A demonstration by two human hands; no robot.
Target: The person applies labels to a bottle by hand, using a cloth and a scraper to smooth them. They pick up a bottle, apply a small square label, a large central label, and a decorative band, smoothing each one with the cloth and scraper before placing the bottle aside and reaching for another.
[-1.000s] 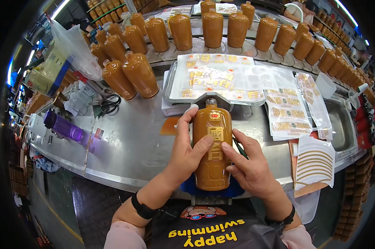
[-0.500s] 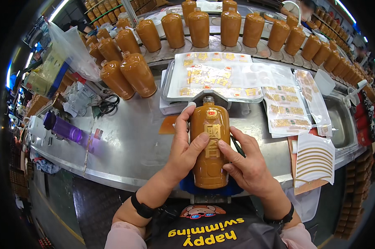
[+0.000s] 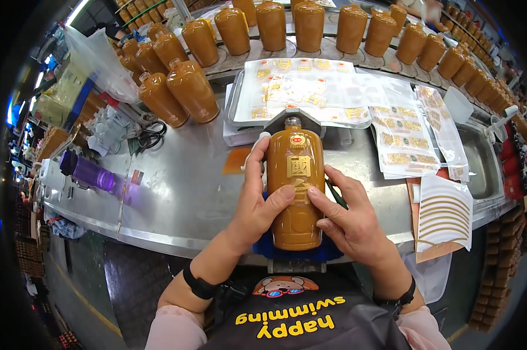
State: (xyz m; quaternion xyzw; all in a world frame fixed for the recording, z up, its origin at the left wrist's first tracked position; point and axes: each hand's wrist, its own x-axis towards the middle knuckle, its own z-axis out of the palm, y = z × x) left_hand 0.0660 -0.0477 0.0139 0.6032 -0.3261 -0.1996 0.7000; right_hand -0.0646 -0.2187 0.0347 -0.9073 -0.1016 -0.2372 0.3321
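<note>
A brown glazed bottle [image 3: 297, 230] lies tilted back in front of me, its neck in the notch of a dark metal rest [image 3: 320, 129]. It bears a small red-and-gold emblem and large gold raised characters. My left hand [image 3: 253, 201] closes along its left side, thumb on the lower character; a white cover sits on one fingertip. On the other side my right hand [image 3: 354, 219] grips the bottle, its thumb pressed at that character's right edge. Something dark green shows behind the right fingers, partly hidden. Blue material [image 3: 264, 248] lies under the bottle.
Behind the rest, a tray [image 3: 233, 111] bears sheets of gold stickers. More sticker sheets [image 3: 406, 140] and a sheet of gold curved strips [image 3: 447, 210] lie right, near a sink [image 3: 484, 169]. Brown bottles [image 3: 193, 90] line the back. Scissors [image 3: 151, 135] and a purple bottle [image 3: 91, 172] are left.
The whole view has shifted, so the bench and bottle appear higher. Both thumbs have slid slightly down the bottle, and the upper character is now uncovered.
</note>
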